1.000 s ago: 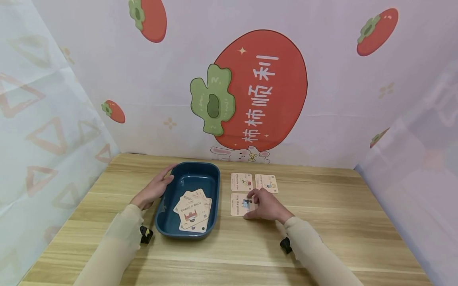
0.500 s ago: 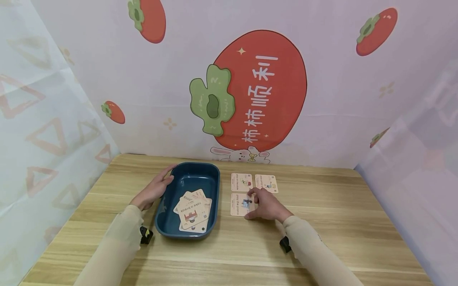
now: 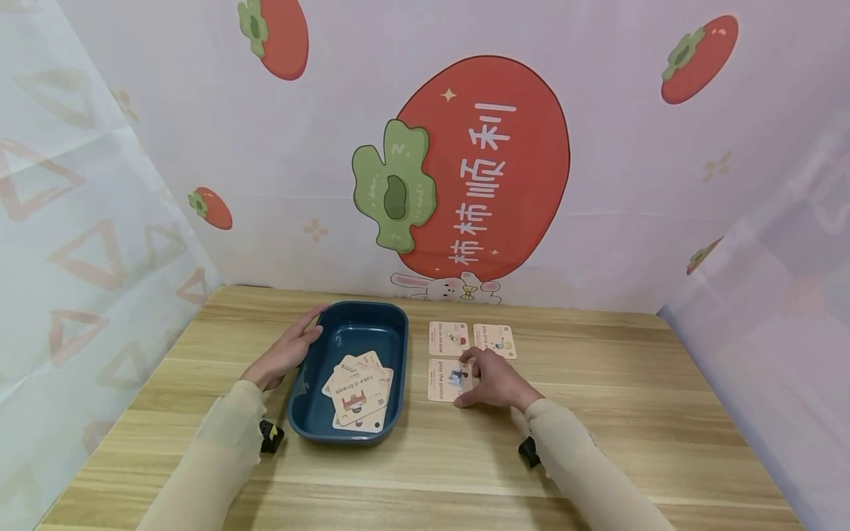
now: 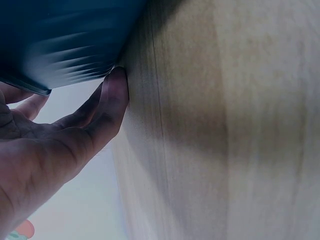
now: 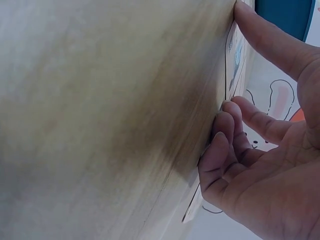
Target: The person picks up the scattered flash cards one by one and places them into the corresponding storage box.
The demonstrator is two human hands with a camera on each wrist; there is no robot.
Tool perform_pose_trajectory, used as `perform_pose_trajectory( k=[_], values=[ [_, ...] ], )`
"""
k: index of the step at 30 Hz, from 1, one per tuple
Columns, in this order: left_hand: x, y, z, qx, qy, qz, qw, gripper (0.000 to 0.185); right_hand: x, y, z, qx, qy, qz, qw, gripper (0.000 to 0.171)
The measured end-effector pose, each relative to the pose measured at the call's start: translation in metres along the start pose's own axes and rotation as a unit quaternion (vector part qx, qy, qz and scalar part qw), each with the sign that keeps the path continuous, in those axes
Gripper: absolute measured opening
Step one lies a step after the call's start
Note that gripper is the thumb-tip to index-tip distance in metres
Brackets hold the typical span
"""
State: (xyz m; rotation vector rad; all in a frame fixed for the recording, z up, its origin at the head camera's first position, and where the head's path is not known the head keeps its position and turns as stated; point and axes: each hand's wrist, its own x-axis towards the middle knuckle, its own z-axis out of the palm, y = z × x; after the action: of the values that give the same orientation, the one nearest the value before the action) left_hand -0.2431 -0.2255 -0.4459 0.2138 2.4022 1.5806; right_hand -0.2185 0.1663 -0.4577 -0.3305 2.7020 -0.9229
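Observation:
A dark blue tray (image 3: 363, 304) sits left of centre on the wooden table, with several picture cards (image 3: 358, 391) lying in it. My left hand (image 3: 290, 352) lies along the tray's left wall, fingers straight; the left wrist view shows the left hand's fingertip (image 4: 117, 87) touching the tray (image 4: 60, 40) at table level. My right hand (image 3: 474, 377) is over the "play the piano" card (image 3: 441, 380), which lies flat on the table. In the right wrist view the right hand (image 5: 260, 100) pinches that card (image 5: 235, 65) between thumb and curled fingers at its edges.
Two more cards (image 3: 448, 338) (image 3: 494, 341) lie side by side just behind the held card. A printed backdrop closes the table at the back and both sides. Bare wood (image 3: 631, 383) stretches to the right and along the near edge.

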Motion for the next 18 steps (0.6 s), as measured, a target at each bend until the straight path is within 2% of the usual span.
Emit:
perform_pose_trajectory(
  k=[10,18],
  values=[
    [-0.0004,-0.0002,-0.0002,0.004,0.001,-0.007,1.0000,0.055,0.0004,-0.0025,-0.0014,-0.005,-0.008,0.008,1.000,0.068],
    [-0.0013,0.0009,0.0006,0.002,0.002,-0.004,1.0000,0.055,-0.0004,-0.0022,0.0007,-0.001,-0.001,0.010,1.000,0.071]
  ],
)
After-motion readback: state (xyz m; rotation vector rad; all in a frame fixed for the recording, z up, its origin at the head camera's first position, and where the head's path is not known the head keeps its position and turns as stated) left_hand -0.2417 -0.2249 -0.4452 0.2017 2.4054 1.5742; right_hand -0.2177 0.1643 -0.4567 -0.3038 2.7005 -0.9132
